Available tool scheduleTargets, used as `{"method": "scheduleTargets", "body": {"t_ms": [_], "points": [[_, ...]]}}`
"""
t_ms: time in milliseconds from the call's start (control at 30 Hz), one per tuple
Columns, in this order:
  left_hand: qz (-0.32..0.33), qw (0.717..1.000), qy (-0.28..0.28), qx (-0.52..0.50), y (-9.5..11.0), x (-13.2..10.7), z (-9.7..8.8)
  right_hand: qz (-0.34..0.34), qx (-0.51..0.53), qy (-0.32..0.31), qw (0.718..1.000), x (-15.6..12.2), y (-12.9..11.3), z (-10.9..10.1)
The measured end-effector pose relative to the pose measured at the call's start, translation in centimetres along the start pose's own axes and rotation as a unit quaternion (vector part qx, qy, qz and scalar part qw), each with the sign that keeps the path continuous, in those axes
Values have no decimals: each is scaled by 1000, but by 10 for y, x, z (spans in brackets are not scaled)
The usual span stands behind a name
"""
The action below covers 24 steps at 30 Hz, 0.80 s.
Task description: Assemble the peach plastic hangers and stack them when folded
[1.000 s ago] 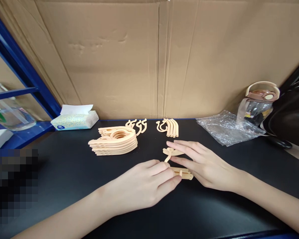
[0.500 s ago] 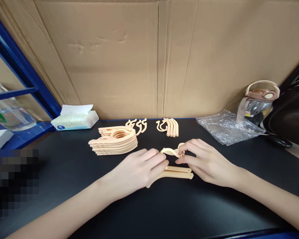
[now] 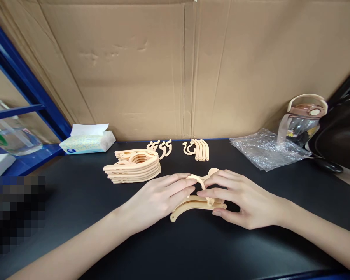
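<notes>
A curved cream plastic hanger hook [image 3: 200, 180] is between my two hands. My left hand [image 3: 163, 194] has its fingers closed together over the left end of the hook, with the thumb hidden. My right hand [image 3: 242, 196] is spread, fingertips touching the hook's right side and the thumb held apart. Just below lie cream hanger arms [image 3: 196, 207], one in front of the other, with small holes at the ends. Behind the right fingers shows the rounded end of another cream piece [image 3: 213, 171], partly covered.
A stack of cream hanger pieces [image 3: 132, 169] stands left of centre. Behind are loose hooks [image 3: 166, 148] and a row of curved arms [image 3: 202, 149]. Tissue pack [image 3: 87, 140] sits left; clear plastic wrap [image 3: 264, 149] and a bottle [image 3: 303, 122] are right, on the black table [image 3: 163, 249].
The hook has turned, its right end swinging down toward the front over the arms. My right hand has shifted slightly left and its thumb has opened away. My left fingers have flattened.
</notes>
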<state>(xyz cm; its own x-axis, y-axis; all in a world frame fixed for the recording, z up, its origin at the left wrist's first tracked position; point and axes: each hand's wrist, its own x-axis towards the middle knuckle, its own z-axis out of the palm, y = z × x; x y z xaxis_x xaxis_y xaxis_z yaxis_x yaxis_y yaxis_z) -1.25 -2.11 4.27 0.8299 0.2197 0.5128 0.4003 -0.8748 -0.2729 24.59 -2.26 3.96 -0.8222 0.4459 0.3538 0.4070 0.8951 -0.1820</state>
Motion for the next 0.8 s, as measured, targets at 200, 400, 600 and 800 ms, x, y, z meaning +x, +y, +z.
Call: {"method": "scheduleTargets", "body": {"t_ms": [200, 400, 600, 800], "points": [[-3, 998, 23, -50, -2, -6, 5, 4, -19, 0, 1000, -2, 4, 0], [12, 996, 42, -84, -1, -5, 2, 5, 23, -1, 1000, 0, 3, -2], [-2, 995, -5, -103, 2, 3, 3, 16, 33, 0, 999, 1, 1, 1], [-77, 993, -42, -74, -2, 2, -3, 57, -6, 47, 997, -4, 16, 1]]}}
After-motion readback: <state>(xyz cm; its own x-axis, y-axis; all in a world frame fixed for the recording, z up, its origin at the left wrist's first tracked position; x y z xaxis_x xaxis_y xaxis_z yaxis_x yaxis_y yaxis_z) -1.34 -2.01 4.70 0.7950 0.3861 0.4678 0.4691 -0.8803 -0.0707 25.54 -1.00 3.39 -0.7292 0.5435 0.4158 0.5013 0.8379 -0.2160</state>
